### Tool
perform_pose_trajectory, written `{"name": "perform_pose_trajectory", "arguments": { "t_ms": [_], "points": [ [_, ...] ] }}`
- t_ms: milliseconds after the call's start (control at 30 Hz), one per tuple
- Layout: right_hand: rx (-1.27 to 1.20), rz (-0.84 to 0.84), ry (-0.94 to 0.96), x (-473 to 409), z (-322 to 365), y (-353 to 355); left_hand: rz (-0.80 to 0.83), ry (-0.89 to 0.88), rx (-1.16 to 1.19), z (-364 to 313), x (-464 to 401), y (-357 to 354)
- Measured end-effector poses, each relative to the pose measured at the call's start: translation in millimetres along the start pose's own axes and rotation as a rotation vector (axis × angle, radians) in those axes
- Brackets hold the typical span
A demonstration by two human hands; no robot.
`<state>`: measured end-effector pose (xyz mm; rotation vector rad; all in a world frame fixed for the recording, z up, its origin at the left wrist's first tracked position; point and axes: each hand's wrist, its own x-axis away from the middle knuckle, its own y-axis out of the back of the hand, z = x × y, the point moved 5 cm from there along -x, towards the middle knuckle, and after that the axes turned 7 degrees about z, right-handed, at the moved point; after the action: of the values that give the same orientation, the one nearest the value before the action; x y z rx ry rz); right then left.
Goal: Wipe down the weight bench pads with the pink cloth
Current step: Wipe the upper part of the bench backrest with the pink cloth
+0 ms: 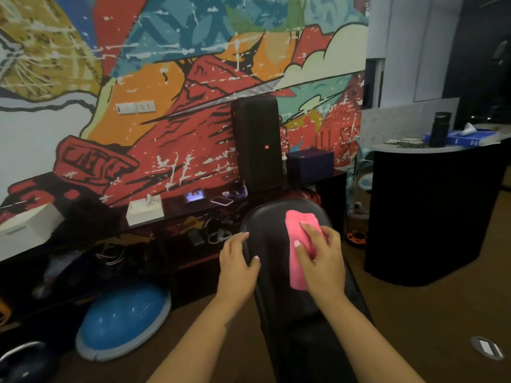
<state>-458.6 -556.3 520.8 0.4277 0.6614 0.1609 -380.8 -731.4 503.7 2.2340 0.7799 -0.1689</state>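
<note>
Bright mural paint covers the wall beyond both hands, with a tall black speaker (pixel 257 142) standing on a low dark shelf (pixel 177 205) just past the far end of the bench. Directly under the hands runs the black bench pad (pixel 272 244), its rounded far end lying ahead of the fingertips. The pink cloth (pixel 297 225) lies on the pad's right half, folded into a long strip, its far end showing beyond the right hand (pixel 322 255) and its near end below the thumb. That hand lies over the cloth with fingers loosely curled onto it, pressing it to the pad. The left hand (pixel 237 258) clasps the pad's left edge, fingers wrapped over the rim, apparently steadying the bench.

The cloth looks soft, light and limp, so it should bunch or slide unless held flat under the palm; broad pressure through the middle probably suits it better than a pinch at one end. The pad looks smooth and slightly glossy, likely firm padding under vinyl, so the cloth should glide easily. To the left of the left forearm, a blue balance dome (pixel 124 319) sits on the floor.
</note>
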Motion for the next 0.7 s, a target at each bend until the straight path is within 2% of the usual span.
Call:
{"name": "perform_pose_trajectory", "arguments": {
  "t_ms": [133, 267, 433, 700],
  "points": [
    [0.102, -0.041, 0.046, -36, 7, -34, 0.000, -0.018, 0.008, 20, -39, 2],
    [0.316, 0.101, -0.063, -45, -24, -80, 0.109, 0.000, 0.093, 39, -68, -11],
    [0.540, 0.039, 0.017, -45, -34, -109, 0.148, -0.001, 0.315, 50, -82, -23],
    [0.382, 0.096, 0.005, -74, -21, -121, 0.129, 0.004, 0.434, 61, -83, -33]
  ]
}}
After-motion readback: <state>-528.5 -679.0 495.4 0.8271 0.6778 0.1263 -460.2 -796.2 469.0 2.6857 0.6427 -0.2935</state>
